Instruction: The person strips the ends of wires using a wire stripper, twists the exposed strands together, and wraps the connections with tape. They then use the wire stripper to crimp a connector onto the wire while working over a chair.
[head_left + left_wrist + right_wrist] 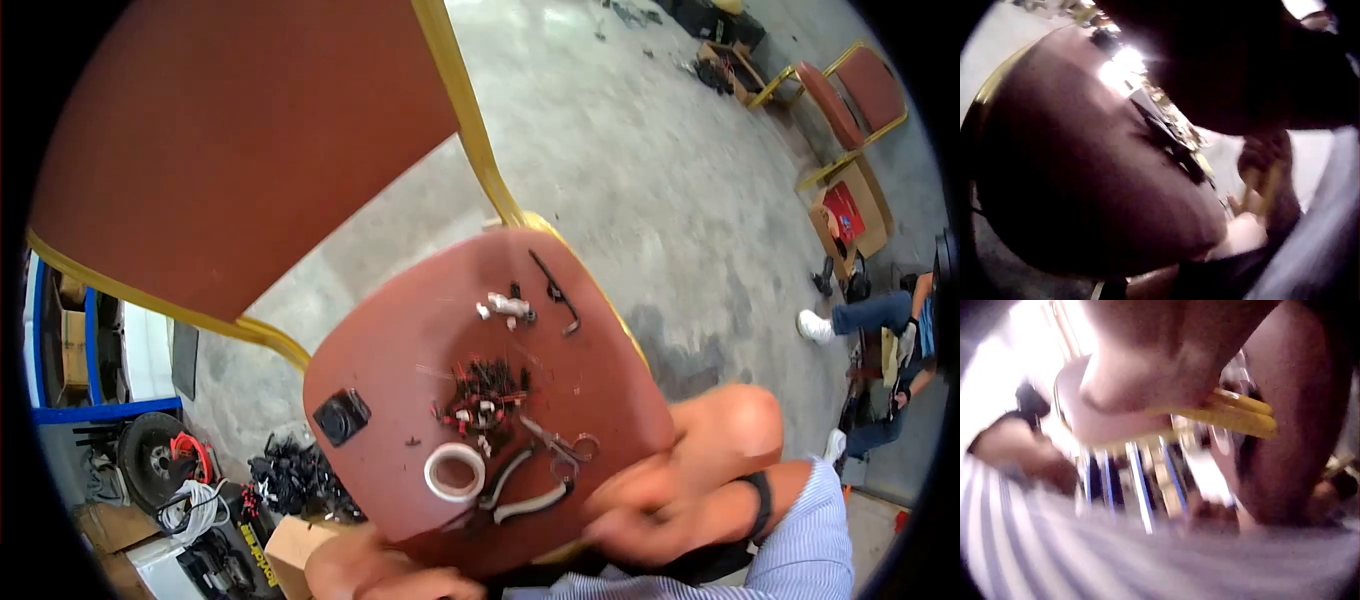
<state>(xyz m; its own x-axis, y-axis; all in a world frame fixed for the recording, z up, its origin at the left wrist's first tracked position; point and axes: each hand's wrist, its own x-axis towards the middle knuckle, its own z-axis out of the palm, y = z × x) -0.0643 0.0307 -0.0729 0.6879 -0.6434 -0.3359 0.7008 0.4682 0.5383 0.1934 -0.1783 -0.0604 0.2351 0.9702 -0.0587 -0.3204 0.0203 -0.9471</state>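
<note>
In the right wrist view my right hand [1154, 369] grips a tool with two yellow handles [1235, 419]; its working end is hidden. The same hand [635, 520] is blurred at the seat's front edge in the head view. Low in that view, my left hand [420, 582] is blurred and partly cut off, and I cannot tell what it holds. On the reddish-brown chair seat [380, 480] before me lie a roll of white tape [432, 472], scissors [565, 445], pliers with black-and-grey handles [535, 503] and a pile of small black and red parts [485, 385].
A black square object [342, 416] lies at the seat's left, with white pieces [508, 305] and a bent black rod [555, 290] toward the back. The chair backrest [240, 130] rises behind. Another person [880, 320] is at far right, below a second chair [840, 105].
</note>
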